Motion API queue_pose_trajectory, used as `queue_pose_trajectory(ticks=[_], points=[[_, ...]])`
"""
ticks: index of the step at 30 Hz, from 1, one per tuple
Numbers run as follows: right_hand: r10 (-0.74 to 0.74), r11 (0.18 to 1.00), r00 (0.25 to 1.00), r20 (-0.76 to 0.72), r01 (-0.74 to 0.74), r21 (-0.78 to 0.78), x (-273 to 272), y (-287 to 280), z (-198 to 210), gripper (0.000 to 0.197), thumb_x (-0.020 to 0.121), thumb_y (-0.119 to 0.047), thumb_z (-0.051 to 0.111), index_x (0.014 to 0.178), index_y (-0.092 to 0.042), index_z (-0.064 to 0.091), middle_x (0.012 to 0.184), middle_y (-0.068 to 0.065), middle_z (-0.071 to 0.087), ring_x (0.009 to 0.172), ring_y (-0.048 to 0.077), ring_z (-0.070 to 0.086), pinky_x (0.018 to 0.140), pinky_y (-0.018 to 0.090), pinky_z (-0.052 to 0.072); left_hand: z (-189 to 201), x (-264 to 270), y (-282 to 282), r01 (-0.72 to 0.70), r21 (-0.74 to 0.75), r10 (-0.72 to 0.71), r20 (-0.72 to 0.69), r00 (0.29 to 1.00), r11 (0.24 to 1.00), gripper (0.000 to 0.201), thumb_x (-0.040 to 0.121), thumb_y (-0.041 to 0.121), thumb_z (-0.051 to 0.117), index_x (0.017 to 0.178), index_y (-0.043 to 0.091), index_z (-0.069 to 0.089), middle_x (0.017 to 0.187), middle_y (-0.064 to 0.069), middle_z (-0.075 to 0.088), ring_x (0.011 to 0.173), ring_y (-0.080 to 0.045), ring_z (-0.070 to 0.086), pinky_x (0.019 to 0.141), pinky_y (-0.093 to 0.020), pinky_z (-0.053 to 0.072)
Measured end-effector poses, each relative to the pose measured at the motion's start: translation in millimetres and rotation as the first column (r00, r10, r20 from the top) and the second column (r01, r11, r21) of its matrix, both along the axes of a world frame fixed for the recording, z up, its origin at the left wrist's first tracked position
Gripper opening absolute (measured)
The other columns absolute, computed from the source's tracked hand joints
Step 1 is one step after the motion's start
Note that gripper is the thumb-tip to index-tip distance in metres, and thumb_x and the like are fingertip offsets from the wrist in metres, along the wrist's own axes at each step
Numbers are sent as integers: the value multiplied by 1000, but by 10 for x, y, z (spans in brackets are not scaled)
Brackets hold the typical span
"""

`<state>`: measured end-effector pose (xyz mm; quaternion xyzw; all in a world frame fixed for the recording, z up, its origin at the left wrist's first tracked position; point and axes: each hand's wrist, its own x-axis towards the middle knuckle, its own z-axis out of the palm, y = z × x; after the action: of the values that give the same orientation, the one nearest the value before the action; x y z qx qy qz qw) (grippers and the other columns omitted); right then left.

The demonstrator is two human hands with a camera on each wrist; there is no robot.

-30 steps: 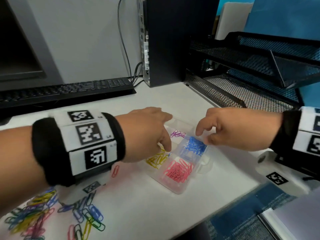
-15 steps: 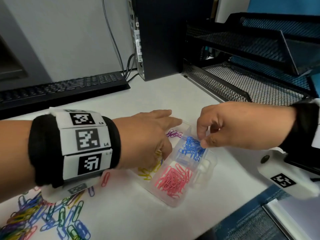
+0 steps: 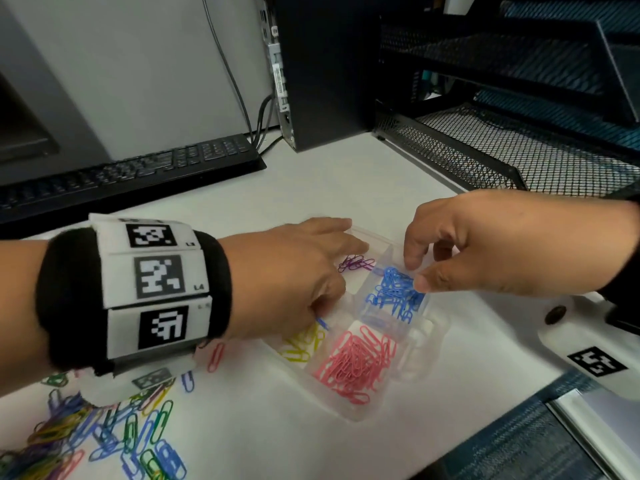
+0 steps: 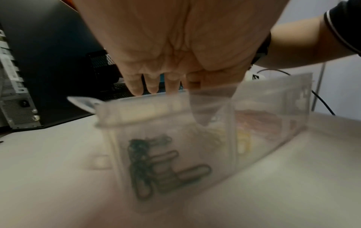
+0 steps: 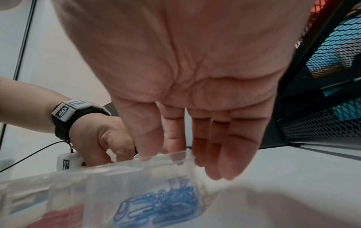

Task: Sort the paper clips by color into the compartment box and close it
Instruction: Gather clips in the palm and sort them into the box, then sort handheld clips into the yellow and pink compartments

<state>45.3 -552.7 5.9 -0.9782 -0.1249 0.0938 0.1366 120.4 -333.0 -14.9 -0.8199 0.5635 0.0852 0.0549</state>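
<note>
A clear plastic compartment box (image 3: 349,407) sits open on a white surface (image 3: 311,188), and every place below is given relative to that box. Inside it, pink clips (image 3: 353,365) fill the nearest compartment, blue clips (image 3: 394,292) the one behind, yellow clips (image 3: 304,344) lie toward the left, and purple clips (image 3: 356,263) sit at the far left. A loose pile of mixed clips (image 3: 114,434) lies on the surface well to the left of the box, so much sorting remains.

The left hand (image 3: 294,282) reaches over the box's left side with its fingers extended. A short blue tip (image 3: 323,323) shows at its thumb; whether the grip is grasping it, I cannot tell.

The right hand (image 3: 485,244) hovers over the blue compartment, thumb and forefinger curved toward each other above the clips. Nothing is visible between them, so the grip appears released.

Likely risks: both hands crowd a light box, so a nudge could slide or tip it and mix sorted colours. Tangled clips could also lift out together and drop into the wrong compartment.
</note>
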Motion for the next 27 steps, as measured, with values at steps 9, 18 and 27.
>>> queue_pose_trajectory(ticks=[9,18,27], points=[[-114,981,986,122,92,172,-133,-106,252,19,76,-44,56,91,-41,66,86,-33,60,69,1,60,68,28,50,486,-24,-237,-184,-193,160,-135,978,964,10,74,36,71,74,28,65,124,12,59,110,-10,57,93,-33,44],[-136,986,980,145,120,119,-511,49,296,21,78,-48,54,97,-46,61,92,-30,61,79,-3,60,65,22,48,612,-31,-179,-254,-190,240,-97,966,948,19,82,42,62,99,36,70,114,9,66,102,-11,61,91,-35,48],[47,999,982,184,-48,0,-741,696,388,22,78,-58,44,93,-49,57,86,-29,54,71,-4,58,54,28,50,837,-314,1047,-565,-127,532,-220,817,815,27,75,58,63,99,47,67,95,24,71,85,6,66,89,-32,52]])
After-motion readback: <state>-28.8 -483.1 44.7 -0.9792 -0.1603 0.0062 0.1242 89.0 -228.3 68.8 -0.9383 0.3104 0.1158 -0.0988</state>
